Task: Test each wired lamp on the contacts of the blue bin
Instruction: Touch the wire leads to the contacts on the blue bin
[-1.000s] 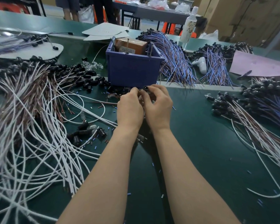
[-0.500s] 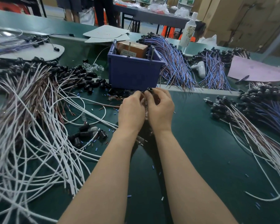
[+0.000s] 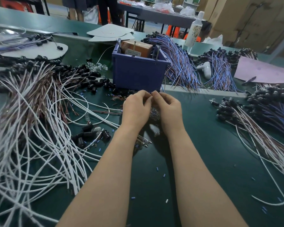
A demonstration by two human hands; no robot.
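left hand (image 3: 136,110) and right hand (image 3: 168,110) still together | fingers (image 3: 146,95) curled, pinching wired lamp (image 3: 154,112), mostly hidden between palms | blue bin (image 3: 138,74) just beyond fingertips, as before | wrists low over worktop (image 3: 203,145)

The bin (image 3: 138,74) stood mid-table (image 3: 203,145), a carton (image 3: 138,49) inside it. Just before it, the left hand (image 3: 135,108) and the right hand (image 3: 168,108) met, glass bulbs (image 3: 154,113) between them. Wired lamps (image 3: 31,120) sprawled leftward; a bottle (image 3: 194,30) stood behind.
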